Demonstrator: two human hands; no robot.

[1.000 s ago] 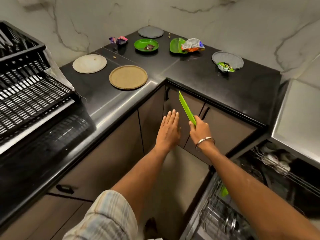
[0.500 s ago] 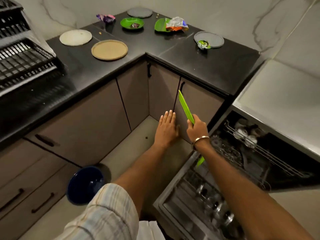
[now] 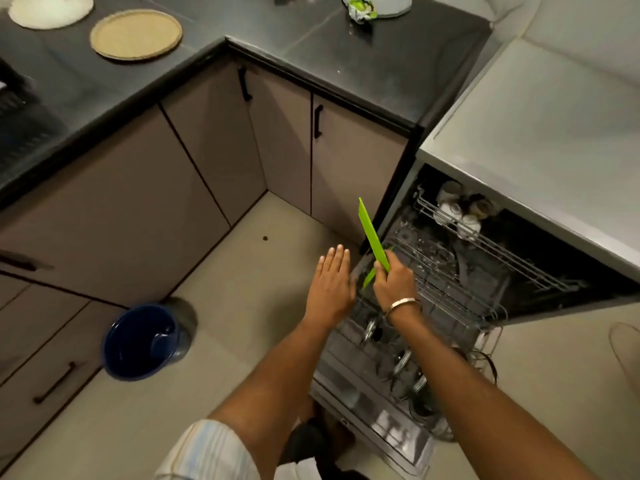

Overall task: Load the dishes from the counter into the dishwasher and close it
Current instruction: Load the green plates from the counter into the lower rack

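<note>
Green plastic flat plate (image 3: 372, 237), one item: it is being held edge-on and upright in the right hand (image 3: 394, 285), whose fingers are being curled round its lower rim, just above the pulled-out lower wire rack (image 3: 446, 292) of the open dishwasher (image 3: 519, 258). A second green sliver (image 3: 370, 280) is showing below the fist; whether it is part of the same plate cannot be told.

Handling, as judged: the plate is being taken as light, stiff and thin, unlikely to shatter, possibly slick if greasy. A rim grip like the present one is being favoured, so that the free edge can be slid between the rack tines.

Left hand (image 3: 330, 289), one: it is being kept flat beside the right, fingers straight and pressed together, holding nothing, hovering near the rack's front corner.

Counted on the black stone counter (image 3: 311, 60):
- one round tan plate (image 3: 136, 34);
- one round white plate (image 3: 50, 10), partly cut off by the frame;
- one grey plate (image 3: 391, 5) at the top edge, with one crumpled green wrapper (image 3: 362, 10) lying on it.

Counted elsewhere:
- one blue bucket-shaped bin (image 3: 140, 342) on the floor;
- several metal lids or cups in the rack's near end, number not clear;
- a few pale cups (image 3: 457, 209) in the upper basket, blurred.

Three plates at least are being judged as not yet loaded.
</note>
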